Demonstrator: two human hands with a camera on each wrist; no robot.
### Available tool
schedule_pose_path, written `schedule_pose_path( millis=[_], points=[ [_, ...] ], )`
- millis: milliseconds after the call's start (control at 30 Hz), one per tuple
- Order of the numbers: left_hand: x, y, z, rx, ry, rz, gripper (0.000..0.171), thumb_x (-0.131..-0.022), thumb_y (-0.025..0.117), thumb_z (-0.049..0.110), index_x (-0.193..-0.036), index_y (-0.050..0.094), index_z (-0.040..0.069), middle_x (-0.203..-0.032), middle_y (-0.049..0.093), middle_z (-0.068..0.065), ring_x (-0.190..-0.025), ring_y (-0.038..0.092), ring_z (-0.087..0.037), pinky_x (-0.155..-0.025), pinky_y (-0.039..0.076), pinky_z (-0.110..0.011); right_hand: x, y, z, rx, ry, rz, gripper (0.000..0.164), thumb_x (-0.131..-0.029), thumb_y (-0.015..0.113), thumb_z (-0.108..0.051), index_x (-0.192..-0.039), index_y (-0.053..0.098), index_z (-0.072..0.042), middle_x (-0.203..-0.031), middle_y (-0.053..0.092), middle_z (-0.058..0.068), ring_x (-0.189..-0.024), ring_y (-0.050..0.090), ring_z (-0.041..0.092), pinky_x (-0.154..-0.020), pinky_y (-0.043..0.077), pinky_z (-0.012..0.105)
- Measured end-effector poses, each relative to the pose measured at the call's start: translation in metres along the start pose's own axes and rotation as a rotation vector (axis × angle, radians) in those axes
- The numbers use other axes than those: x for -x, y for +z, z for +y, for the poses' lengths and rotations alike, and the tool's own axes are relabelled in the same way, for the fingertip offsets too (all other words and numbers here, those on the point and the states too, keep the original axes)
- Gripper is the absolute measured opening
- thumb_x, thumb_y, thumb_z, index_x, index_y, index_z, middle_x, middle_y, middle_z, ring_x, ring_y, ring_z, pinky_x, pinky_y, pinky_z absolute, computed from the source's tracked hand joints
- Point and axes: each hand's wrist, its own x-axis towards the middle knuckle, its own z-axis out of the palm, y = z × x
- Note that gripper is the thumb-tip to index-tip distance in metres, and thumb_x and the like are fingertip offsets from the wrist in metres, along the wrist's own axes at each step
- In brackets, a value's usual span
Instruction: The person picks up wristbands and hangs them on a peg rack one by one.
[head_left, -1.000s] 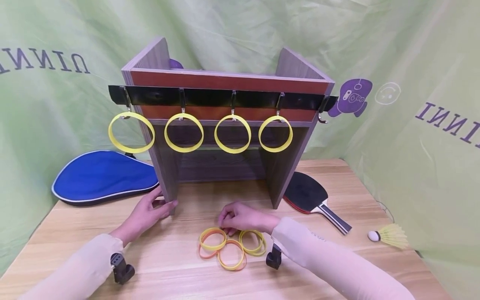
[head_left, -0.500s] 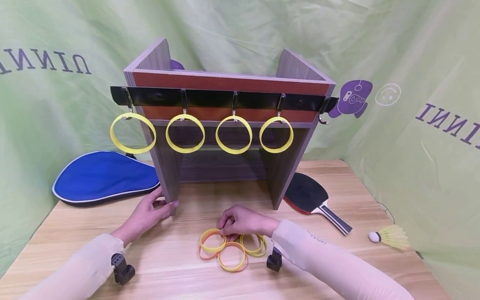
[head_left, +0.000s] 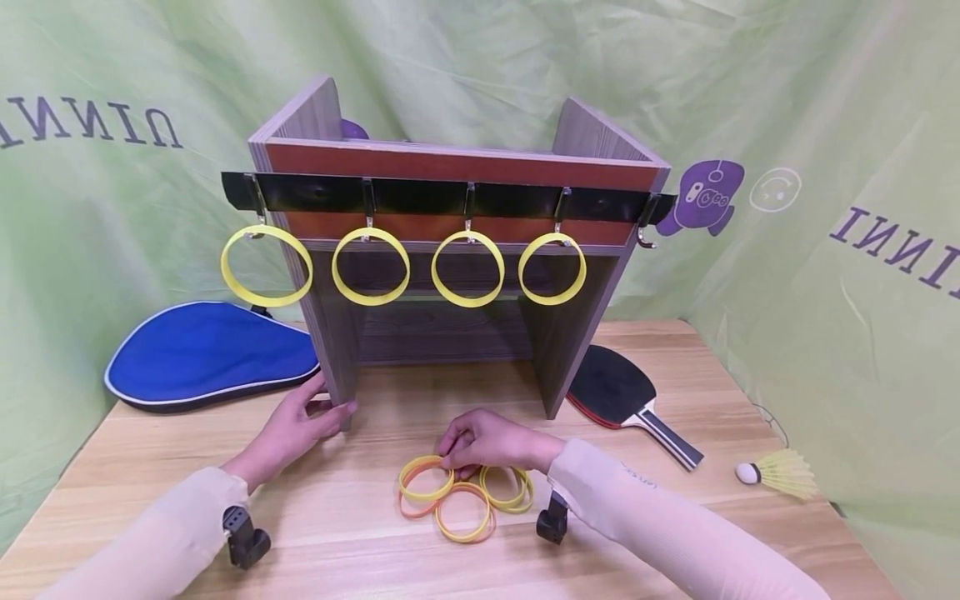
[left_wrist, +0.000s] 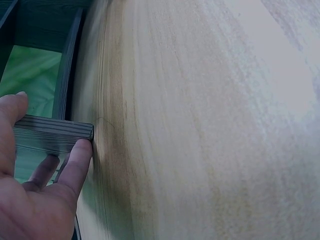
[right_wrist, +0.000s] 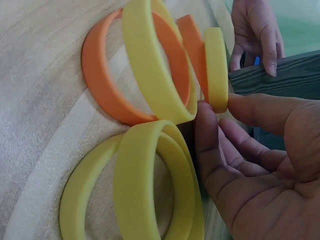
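My left hand [head_left: 296,425] grips the front edge of the wooden shelf's side panel [left_wrist: 55,131], thumb on one side and fingers on the other. My right hand [head_left: 491,442] pinches a yellow silicone wristband [right_wrist: 216,65] between thumb and forefinger, at the far rim of the left pair on the table. An orange wristband [right_wrist: 192,45] lies under that yellow one. Beside them lie a second pair, a yellow band [right_wrist: 150,65] over an orange band [right_wrist: 97,75], and a pair of yellow-green bands [right_wrist: 131,175]. My right hand partly hides the yellow-green pair in the head view.
Several yellow wristbands [head_left: 335,279] hang from hooks on a black rail [head_left: 420,197] across the shelf; the rightmost hook [head_left: 645,237] is bare. A blue paddle case [head_left: 202,354] lies left, a table tennis paddle [head_left: 613,385] and a shuttlecock [head_left: 776,472] right.
My right hand has come slightly nearer, and its thumb has moved onto the left pair's yellow wristband. My left hand keeps its hold on the panel; the hanging bands stay put.
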Motion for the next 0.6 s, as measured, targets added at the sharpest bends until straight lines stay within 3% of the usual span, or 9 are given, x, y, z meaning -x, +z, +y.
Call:
schedule_pose_path(
  millis=[300, 600],
  points=[
    [-0.001, -0.001, 0.000, -0.012, 0.017, -0.008, 0.062, -0.102, 0.070, 0.019, -0.155, 0.042, 0.006, -0.150, 0.053, -0.029, -0.119, 0.067, -0.042, -0.081, 0.061, -0.024, 0.002, -0.005, 0.001, 0.023, 0.001, -0.015, 0.016, -0.093, 0.072, 0.003, -0.108, 0.068, 0.008, -0.090, 0.078, 0.016, -0.070, 0.067, 0.007, -0.073, 0.063, 0.025],
    [0.000, -0.001, -0.001, -0.007, 0.014, -0.003, 0.061, -0.101, 0.070, 0.019, -0.155, 0.043, 0.005, -0.149, 0.052, -0.030, -0.120, 0.066, -0.043, -0.082, 0.061, -0.024, 0.002, -0.013, 0.001, -0.076, 0.030, -0.021, 0.018, -0.096, 0.071, 0.001, -0.111, 0.068, 0.010, -0.093, 0.076, 0.015, -0.071, 0.068, 0.008, -0.077, 0.064, 0.026]
  ],
)
